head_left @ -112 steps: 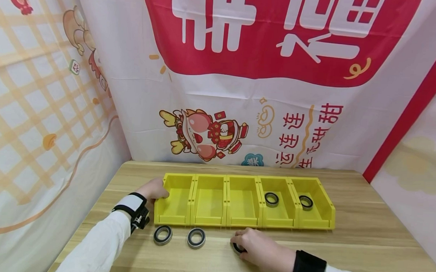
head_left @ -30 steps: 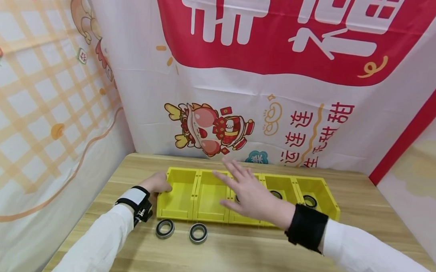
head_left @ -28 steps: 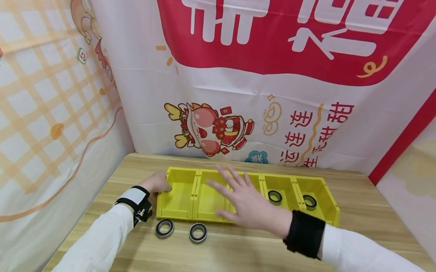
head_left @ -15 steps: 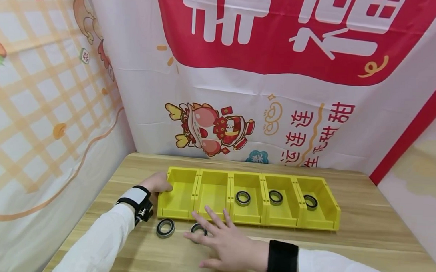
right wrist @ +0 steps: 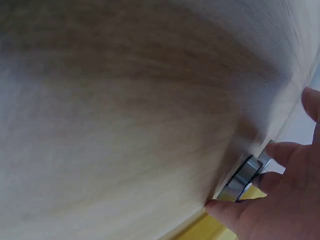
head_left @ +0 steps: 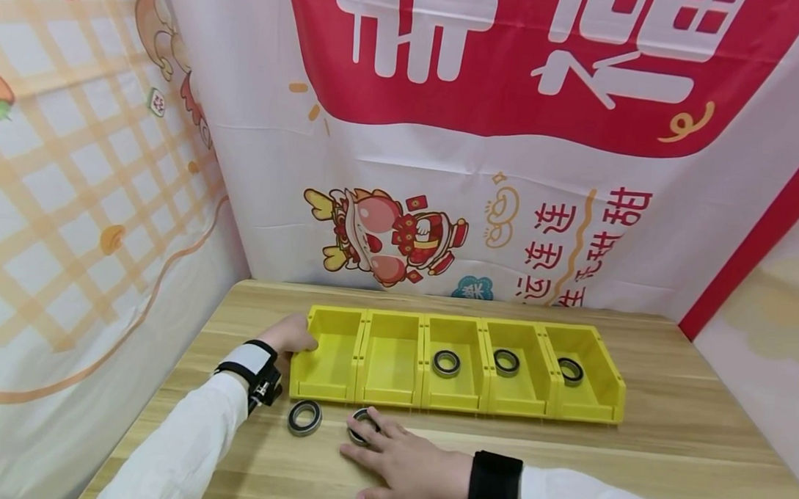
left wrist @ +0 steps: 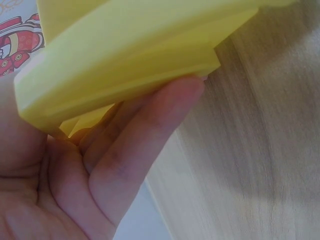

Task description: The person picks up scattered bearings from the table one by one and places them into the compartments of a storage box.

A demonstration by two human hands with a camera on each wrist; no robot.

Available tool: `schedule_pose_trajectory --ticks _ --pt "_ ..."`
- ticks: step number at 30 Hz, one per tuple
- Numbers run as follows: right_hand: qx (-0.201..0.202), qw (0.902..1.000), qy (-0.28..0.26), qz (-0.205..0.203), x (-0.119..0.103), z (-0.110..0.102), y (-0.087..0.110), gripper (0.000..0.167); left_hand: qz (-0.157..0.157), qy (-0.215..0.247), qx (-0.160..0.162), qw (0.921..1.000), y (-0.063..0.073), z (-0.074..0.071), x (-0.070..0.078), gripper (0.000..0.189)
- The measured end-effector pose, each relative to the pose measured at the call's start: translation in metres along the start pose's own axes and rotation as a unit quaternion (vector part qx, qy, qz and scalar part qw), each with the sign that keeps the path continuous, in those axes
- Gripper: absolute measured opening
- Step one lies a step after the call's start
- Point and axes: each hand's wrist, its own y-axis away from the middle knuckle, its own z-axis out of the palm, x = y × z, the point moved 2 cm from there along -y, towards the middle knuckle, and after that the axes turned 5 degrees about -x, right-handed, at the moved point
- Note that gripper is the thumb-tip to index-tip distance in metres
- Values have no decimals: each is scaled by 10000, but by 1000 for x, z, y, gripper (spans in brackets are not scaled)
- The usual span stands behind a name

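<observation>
My left hand point(head_left: 289, 335) grips the left wall of a row of yellow storage bins point(head_left: 389, 397); in the left wrist view its fingers point(left wrist: 142, 145) curl under the yellow rim point(left wrist: 115, 60). My right hand point(head_left: 410, 466) lies low over a ball bearing point(head_left: 356, 433) in front of the bins, fingers spread and partly covering it. In the right wrist view fingertips touch or nearly touch that bearing point(right wrist: 240, 181), while the thumb point(right wrist: 311, 102) stands apart. Another bearing point(head_left: 304, 418) lies on the table to the left, in front of the leftmost bin.
Three bins on the right each hold one bearing: the middle bin's bearing point(head_left: 445, 363), the fourth's bearing point(head_left: 506, 362) and the rightmost's bearing point(head_left: 570, 371). The two left bins show bare floors. A printed cloth point(head_left: 269, 201) hangs behind the wooden table point(head_left: 670, 435).
A bearing once under my right hand on the table now sits in the middle bin. The right hand has come down and left from above the bins to another bearing. The left hand keeps its grip.
</observation>
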Motion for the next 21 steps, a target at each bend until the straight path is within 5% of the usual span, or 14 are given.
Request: schedule_pose_trajectory --ticks 10,21 --pt "687 9950 723 -5 1 -1 -12 61 -45 -41 3 10000 2 -1 1 28" --pt "1303 9846 1150 -183 8 -18 -36 29 10 12 15 10000 3 0 2 26"
